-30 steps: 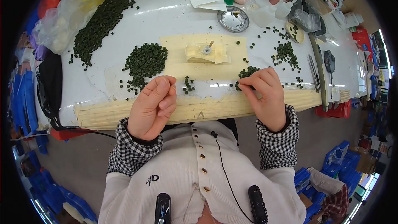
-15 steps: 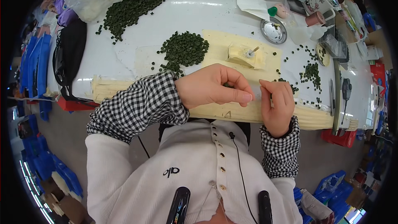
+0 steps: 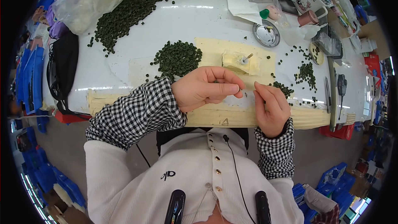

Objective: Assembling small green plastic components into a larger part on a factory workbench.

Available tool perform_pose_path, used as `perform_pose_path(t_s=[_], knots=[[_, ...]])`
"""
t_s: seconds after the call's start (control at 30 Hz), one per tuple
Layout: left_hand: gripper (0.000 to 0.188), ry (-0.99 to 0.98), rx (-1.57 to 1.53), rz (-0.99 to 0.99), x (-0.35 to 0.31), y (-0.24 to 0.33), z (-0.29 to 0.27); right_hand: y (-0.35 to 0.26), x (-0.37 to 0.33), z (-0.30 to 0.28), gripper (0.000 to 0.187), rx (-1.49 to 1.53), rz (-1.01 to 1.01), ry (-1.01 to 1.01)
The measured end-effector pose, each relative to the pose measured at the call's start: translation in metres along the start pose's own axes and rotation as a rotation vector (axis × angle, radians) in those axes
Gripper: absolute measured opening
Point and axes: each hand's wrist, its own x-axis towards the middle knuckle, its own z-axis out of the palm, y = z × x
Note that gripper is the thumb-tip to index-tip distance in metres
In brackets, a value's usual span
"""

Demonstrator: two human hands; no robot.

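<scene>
My left hand hovers over the near edge of the table with its fingers curled and the thumb laid against them. A tiny dark speck shows at its fingertips, too small to name. Just to the right is my right hand, its thumb and forefinger brought close together in a pinch. Whatever it holds, if anything, cannot be made out. A heap of small dark green ring-like pieces lies beyond my left hand. Past the gap between my hands stands a cream block with a thin peg on top.
A larger dark green pile spreads at the far left beside clear plastic bags. Loose green pieces lie to the right. Farther off are a round metal dish, a thread spool and a mug. Tweezers rest at the right.
The whole view has shifted a little, so the table things sit farther left and lower. My left fingertips have drawn closer to the thumb. Both hands stay near each other.
</scene>
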Motion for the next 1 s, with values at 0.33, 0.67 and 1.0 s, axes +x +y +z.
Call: perform_pose_path(t_s=[0.33, 0.67, 1.0], knots=[[0.015, 0.005, -0.005, 0.052, 0.000, -0.006, -0.004, -0.013, 0.001, -0.002, 0.020, 0.364, 0.282, 0.035], [0.018, 0.039, -0.051, 0.104, -0.002, -0.002, -0.001, -0.022, 0.016, 0.005, 0.020, 1.066, 0.622, -0.100], [0.014, 0.134, 0.101, 0.154, -0.001, -0.002, 0.004, -0.014, 0.016, 0.011, 0.021, 1.150, 0.599, -0.115]])
